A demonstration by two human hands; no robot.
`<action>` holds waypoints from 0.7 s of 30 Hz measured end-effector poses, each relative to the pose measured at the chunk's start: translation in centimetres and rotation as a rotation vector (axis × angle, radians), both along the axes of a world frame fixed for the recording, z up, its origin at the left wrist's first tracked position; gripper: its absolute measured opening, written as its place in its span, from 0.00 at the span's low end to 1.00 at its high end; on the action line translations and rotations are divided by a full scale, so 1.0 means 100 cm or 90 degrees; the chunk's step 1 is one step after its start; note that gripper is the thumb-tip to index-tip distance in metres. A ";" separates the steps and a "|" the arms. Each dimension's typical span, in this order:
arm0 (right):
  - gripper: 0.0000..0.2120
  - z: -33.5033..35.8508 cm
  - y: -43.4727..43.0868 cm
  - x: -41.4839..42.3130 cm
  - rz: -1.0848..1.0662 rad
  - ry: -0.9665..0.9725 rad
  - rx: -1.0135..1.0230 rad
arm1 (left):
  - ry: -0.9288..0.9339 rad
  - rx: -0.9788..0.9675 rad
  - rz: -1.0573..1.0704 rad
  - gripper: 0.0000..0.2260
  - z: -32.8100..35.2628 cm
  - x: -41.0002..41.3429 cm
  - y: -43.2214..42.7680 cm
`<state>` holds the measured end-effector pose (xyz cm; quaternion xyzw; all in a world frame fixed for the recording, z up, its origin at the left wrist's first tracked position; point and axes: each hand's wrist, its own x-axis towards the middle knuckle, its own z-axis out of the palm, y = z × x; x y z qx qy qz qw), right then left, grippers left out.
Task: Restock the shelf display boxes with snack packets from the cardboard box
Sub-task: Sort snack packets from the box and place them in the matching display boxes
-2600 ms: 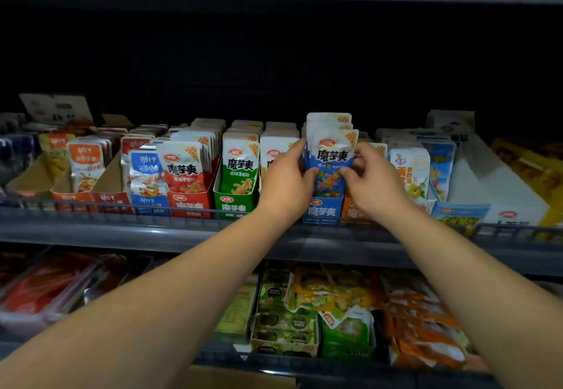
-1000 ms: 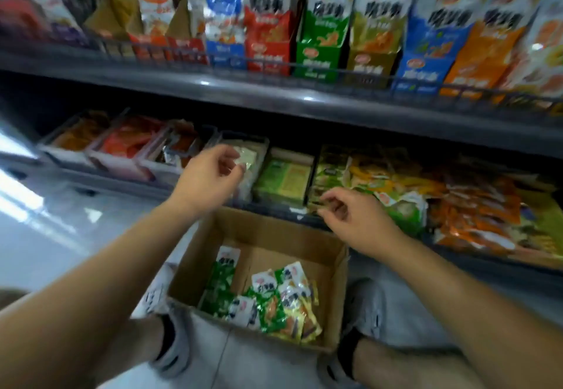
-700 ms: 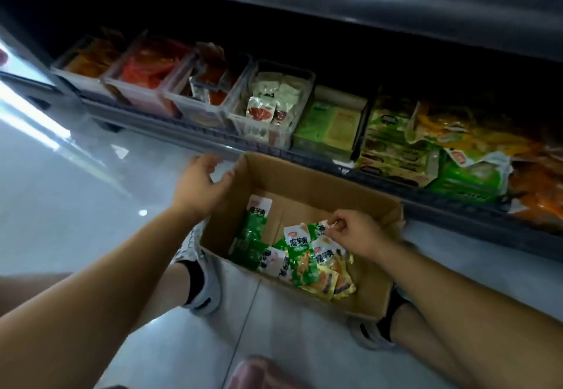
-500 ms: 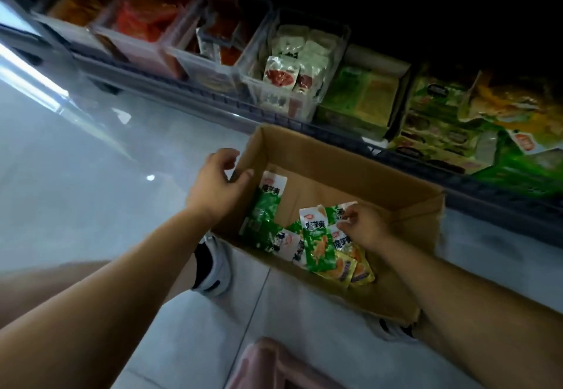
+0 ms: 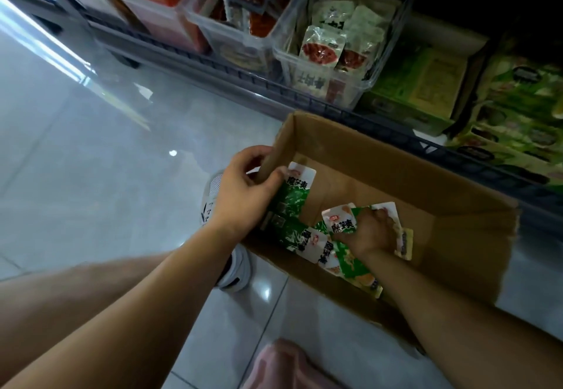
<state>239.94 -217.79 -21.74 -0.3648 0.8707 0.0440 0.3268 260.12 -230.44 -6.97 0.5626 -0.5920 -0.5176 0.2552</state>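
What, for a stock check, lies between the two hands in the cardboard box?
Head view: loose green-and-white snack packets lie between the left hand, gripping the brown cardboard box's wall, and the right hand.

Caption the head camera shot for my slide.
Left hand grips the cardboard box wall while right hand grasps green snack packets inside.

A glossy grey tiled floor point(image 5: 91, 160) catches streaks of light beside the bottom shelf, where a dark wire rail point(image 5: 213, 65) fronts a row of clear plastic bins point(image 5: 304, 80). The bins hold red and white-and-red pouches; green cartons point(image 5: 420, 83) sit further right. A white shoe point(image 5: 239, 269) rests on the tiles, with pink fabric point(image 5: 283, 364) in the foreground.
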 end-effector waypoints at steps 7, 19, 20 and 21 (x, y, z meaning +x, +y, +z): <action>0.22 0.034 0.001 -0.003 -0.162 -0.254 -0.168 | 0.010 0.008 -0.001 0.14 0.003 0.003 0.003; 0.07 0.181 -0.075 0.051 -0.317 -0.717 -0.362 | 0.097 0.143 0.005 0.10 0.032 0.002 0.007; 0.06 0.180 -0.079 0.052 -0.318 -0.724 -0.355 | 0.138 0.164 0.040 0.06 0.033 0.007 0.004; 0.06 0.175 -0.082 0.051 -0.314 -0.702 -0.341 | 0.173 0.178 0.078 0.03 0.032 0.014 -0.001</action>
